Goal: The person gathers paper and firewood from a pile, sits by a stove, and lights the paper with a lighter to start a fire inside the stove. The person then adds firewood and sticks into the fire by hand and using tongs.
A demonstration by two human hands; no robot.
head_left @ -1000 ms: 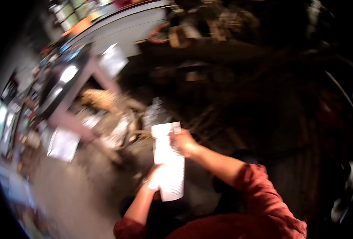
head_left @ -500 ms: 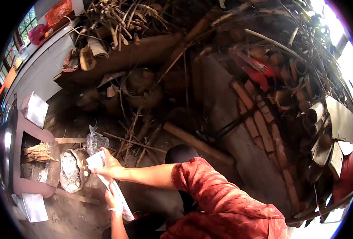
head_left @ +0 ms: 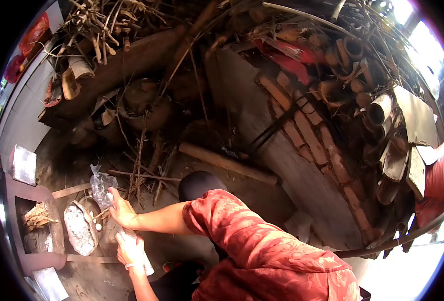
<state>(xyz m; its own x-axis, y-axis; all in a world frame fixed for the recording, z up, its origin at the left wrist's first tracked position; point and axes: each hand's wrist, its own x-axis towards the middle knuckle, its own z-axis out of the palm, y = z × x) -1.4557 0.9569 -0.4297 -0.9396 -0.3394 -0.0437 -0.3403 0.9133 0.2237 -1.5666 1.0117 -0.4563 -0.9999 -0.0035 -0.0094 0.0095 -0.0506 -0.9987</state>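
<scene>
My left hand (head_left: pixel 128 250), with a band at the wrist, is closed around a long white piece (head_left: pixel 146 265) that looks like folded or rolled paper. Just above it, my right hand (head_left: pixel 123 211) has its fingers drawn together. A small white bit shows by its fingertips, too small to name. A crumpled clear plastic bag (head_left: pixel 101 186) lies beside those fingertips; I cannot tell whether they touch it. To the left sits a pan of pale ash (head_left: pixel 80 232). Beyond it, dry kindling (head_left: pixel 39 216) fills part of a brown stove opening (head_left: pixel 29 261).
A bamboo or wooden pole (head_left: pixel 227 163) lies on the floor ahead. Twigs (head_left: pixel 141 165) lean near the plastic bag. Firewood and branches (head_left: pixel 101 25) are heaped at the back, with stacked bricks (head_left: pixel 307 133) to the right. My dark knee (head_left: pixel 199 185) is near the right arm.
The view has shifted, so the surroundings sit further left. My right hand has come off the white piece and moved up towards the plastic bag. My left hand still holds the white piece.
</scene>
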